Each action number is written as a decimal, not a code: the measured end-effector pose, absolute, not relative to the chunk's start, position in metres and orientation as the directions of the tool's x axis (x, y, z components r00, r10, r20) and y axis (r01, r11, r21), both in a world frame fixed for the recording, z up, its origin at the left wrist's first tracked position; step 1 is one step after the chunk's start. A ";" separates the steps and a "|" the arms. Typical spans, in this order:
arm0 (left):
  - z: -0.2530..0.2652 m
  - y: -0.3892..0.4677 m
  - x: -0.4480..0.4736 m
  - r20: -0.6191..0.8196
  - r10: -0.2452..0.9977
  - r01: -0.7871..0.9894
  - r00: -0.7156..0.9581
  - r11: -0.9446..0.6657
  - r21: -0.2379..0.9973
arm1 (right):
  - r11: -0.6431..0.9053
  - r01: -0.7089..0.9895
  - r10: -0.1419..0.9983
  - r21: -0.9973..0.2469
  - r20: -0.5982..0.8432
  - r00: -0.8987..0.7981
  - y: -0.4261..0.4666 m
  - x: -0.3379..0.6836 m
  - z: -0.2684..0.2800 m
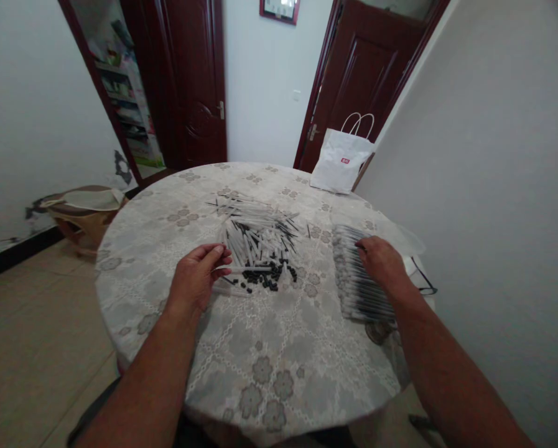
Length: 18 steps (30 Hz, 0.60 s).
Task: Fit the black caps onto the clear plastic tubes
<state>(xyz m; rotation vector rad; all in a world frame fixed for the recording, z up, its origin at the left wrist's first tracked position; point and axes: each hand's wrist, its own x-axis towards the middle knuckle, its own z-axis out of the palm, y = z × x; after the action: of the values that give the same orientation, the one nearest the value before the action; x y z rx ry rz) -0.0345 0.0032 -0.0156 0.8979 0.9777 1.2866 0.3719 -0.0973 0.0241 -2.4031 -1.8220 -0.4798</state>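
My left hand (201, 274) is closed in a pinch at the left of the loose pen parts, on a pale pen barrel (248, 269) that points right. Beside it lies a heap of whitish translucent tubes (246, 239) mixed with thin dark sticks. Small black caps (269, 274) are scattered at the near side of that heap. Over on the right, my right hand (380, 258) rests at a neat stack of pens (353, 280) laid side by side. Its fingers are curled together; what they hold, if anything, is hidden.
A patterned tablecloth (269, 348) covers the round table. At the far right edge stands a white paper bag (341, 162). A round brownish object (377, 333) is partly under the near end of the pen stack. A stool (85, 208) stands left of the table.
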 end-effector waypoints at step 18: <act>-0.019 0.001 -0.038 -0.062 0.998 -0.414 -0.009 0.053 0.909 | 0.152 0.986 0.981 -0.066 0.134 -0.142 -0.050 0.178 -0.029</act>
<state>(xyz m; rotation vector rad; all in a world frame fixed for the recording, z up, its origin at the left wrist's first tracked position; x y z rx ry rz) -0.0376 0.0010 -0.0188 0.8396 0.9324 1.3538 0.1783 -0.0498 -0.0294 -1.9550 -2.2699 -0.0558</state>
